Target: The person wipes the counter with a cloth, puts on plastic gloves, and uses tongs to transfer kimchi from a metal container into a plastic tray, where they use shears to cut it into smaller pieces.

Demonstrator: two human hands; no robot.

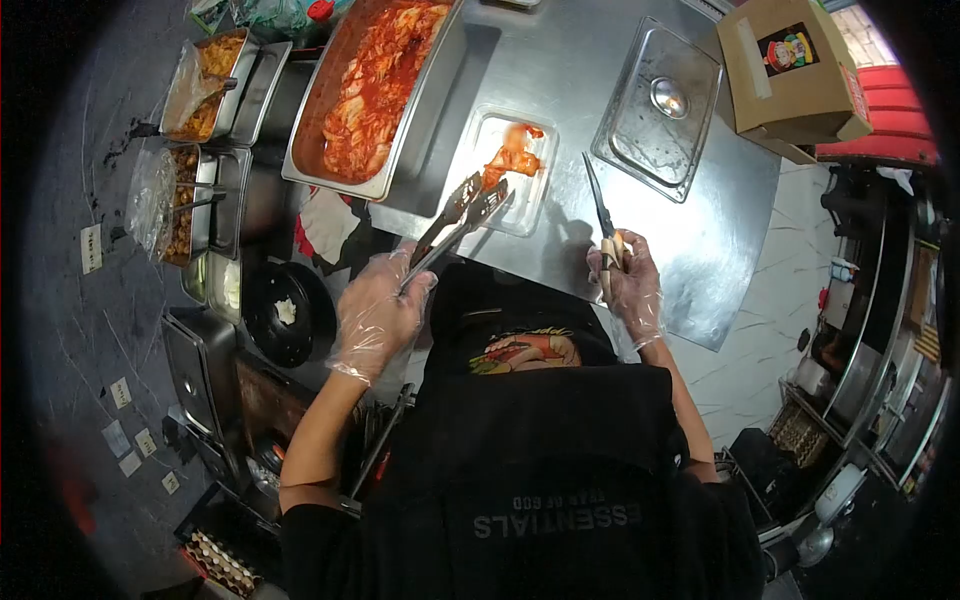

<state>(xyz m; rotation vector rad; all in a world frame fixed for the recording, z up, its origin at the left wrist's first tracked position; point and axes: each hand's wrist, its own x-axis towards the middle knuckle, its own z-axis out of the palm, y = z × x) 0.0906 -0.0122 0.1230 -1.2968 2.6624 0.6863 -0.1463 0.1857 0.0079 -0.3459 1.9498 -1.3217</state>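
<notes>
Black shirt nearest the camera; left hand grips tongs, right hand holds scissors. Red-coated food lies in shallow tray at the tongs' tips. Apparent step: cutting; next requires a secure tong grip.

Top edge chops off the far end of the big steel pan, so no clue how far it goes. The left hand covers the back end of the tongs, and the right hand hides part of the scissors' handles. The upper bit of the red food piece is kinda smeared. Writing on the little cards is way too tiny, and that red smudge lower left? Can't tell.
</notes>
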